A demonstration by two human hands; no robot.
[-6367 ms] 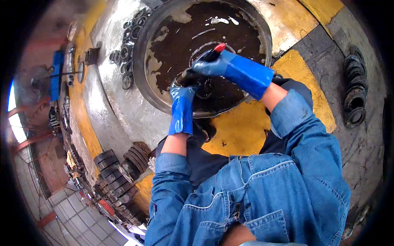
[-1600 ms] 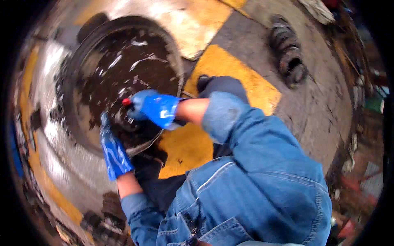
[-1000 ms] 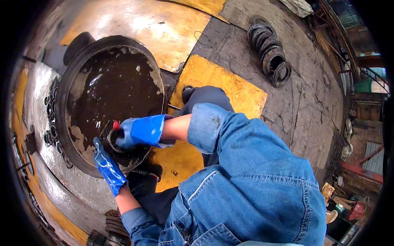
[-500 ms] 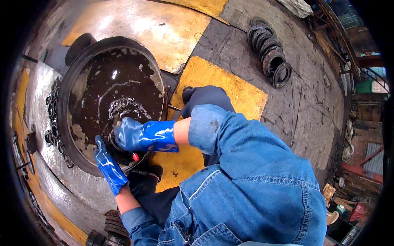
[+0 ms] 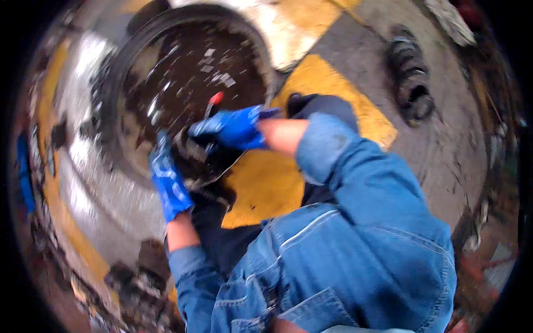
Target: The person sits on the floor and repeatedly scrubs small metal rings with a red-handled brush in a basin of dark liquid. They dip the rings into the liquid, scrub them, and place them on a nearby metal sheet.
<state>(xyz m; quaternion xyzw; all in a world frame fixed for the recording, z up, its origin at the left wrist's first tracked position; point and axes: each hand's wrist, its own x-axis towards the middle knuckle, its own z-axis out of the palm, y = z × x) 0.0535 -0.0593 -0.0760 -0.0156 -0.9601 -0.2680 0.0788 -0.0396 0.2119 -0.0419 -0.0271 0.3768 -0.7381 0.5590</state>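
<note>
A large round tub (image 5: 266,61) of dark, murky liquid stands in front of me, its near part under my hands. My left hand (image 5: 169,180), in a blue rubber glove, grips the left side of a dark, wet, ring-shaped part (image 5: 186,147) at the tub's near side. My right hand (image 5: 230,129), gloved alike, is closed at that part's right, around a slim dark tool with a red end (image 5: 216,98) that points up and away. Blur hides the tool's kind and its working end.
Several dark metal rings (image 5: 413,83) lie in a row on the grey floor at the far right. Small dark rings lie left of the tub, blurred. A yellow floor plate (image 5: 261,188) is beside my legs. Dark parts (image 5: 139,277) are heaped at the lower left.
The view has shifted and blurred. My right hand has lifted off the liquid, and the tool's red end has swung from below that hand to above it. My left hand stays at the near side.
</note>
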